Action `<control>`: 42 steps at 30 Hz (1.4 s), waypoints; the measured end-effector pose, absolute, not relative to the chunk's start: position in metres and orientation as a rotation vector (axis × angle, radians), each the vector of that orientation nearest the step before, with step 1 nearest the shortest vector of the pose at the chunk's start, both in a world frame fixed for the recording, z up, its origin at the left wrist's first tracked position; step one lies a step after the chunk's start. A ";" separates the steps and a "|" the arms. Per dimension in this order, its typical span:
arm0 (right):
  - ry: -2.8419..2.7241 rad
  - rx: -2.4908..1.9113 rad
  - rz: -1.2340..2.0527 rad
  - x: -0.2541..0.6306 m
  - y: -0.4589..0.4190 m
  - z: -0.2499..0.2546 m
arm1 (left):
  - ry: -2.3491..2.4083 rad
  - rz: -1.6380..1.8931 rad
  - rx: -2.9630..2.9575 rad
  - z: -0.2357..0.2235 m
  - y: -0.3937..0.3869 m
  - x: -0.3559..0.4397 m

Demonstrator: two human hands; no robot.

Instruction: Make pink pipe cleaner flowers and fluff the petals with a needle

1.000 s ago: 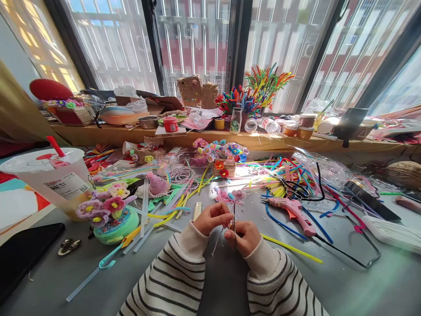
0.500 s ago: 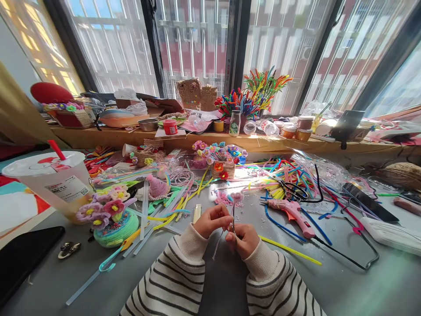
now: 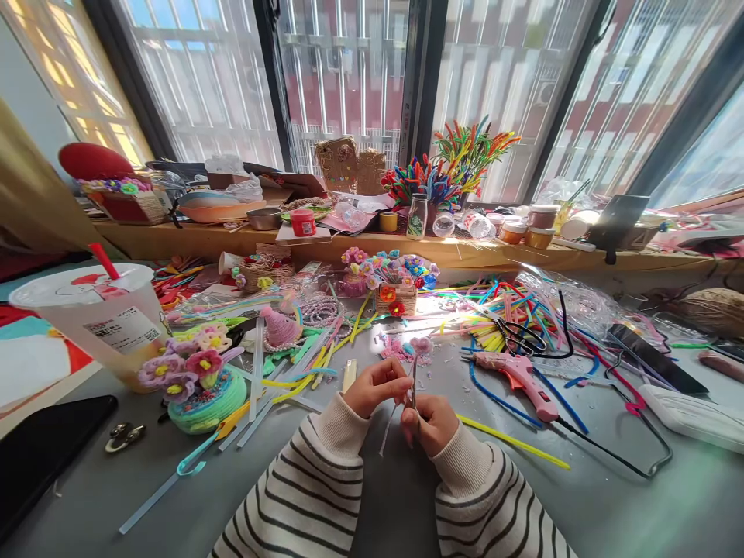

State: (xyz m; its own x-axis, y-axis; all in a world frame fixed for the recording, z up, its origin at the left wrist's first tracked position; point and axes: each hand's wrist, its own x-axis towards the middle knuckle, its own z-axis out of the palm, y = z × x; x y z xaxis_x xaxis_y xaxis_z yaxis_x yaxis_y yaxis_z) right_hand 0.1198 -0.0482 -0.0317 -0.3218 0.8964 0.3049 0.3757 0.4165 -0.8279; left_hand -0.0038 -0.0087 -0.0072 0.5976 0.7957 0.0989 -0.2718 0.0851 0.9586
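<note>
My left hand [image 3: 375, 385] and my right hand [image 3: 431, 421] meet just above the grey table [image 3: 581, 496], both in striped sleeves. Together they pinch a thin upright stem [image 3: 414, 380] topped with a small pink pipe-cleaner flower [image 3: 421, 346]. The left fingers close on the stem near its middle. Lower down, the right fingers curl round it. A pale strand [image 3: 387, 430] hangs below the hands.
A pink glue gun [image 3: 520, 380] with a black cord lies right of my hands, black scissors [image 3: 517, 335] behind it. Loose pipe cleaners, a green yarn pot of flowers [image 3: 201, 384], a lidded drink cup [image 3: 105, 314] and a dark phone [image 3: 40, 449] crowd the left.
The hands have barely shifted on the stem; the view has drifted slightly.
</note>
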 end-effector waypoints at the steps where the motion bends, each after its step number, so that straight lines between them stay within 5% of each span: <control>1: -1.888 -1.070 0.856 0.119 -0.049 -0.031 | 0.526 0.860 1.243 -0.007 -0.009 -0.004; 42: -1.919 -1.145 0.810 0.119 -0.050 -0.030 | 0.595 0.875 1.317 -0.007 -0.008 -0.004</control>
